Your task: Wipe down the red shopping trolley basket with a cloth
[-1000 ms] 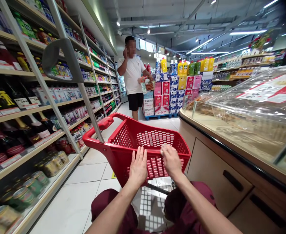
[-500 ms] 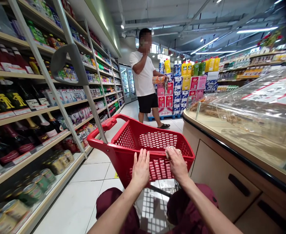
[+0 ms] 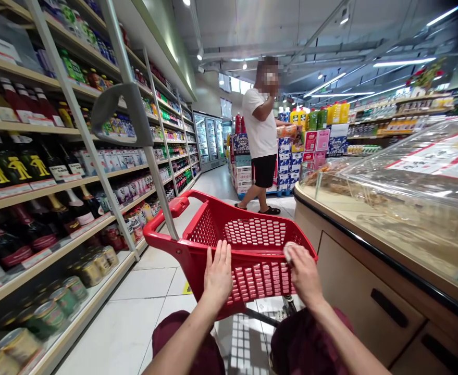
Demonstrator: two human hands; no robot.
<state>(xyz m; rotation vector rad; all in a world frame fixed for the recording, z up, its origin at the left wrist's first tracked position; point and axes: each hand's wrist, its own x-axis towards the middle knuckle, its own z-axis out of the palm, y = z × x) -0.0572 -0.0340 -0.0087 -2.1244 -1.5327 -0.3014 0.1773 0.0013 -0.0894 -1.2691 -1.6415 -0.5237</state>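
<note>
A red plastic shopping cart basket stands in front of me in a store aisle. My left hand lies flat against its near wall, fingers stretched out and together. At the near right corner of the rim, my right hand is closed on a small white cloth and presses it against the plastic. My knees in dark red trousers show at the bottom edge.
Shelves of bottles, jars and cans run along the left, with a slanted grey ladder frame. A glass-topped food counter with drawers is on the right. A person in a white shirt stands ahead beside stacked boxes.
My right hand with the cloth has slid right along the rim to the corner. The person ahead has walked to the right. My view has shifted.
</note>
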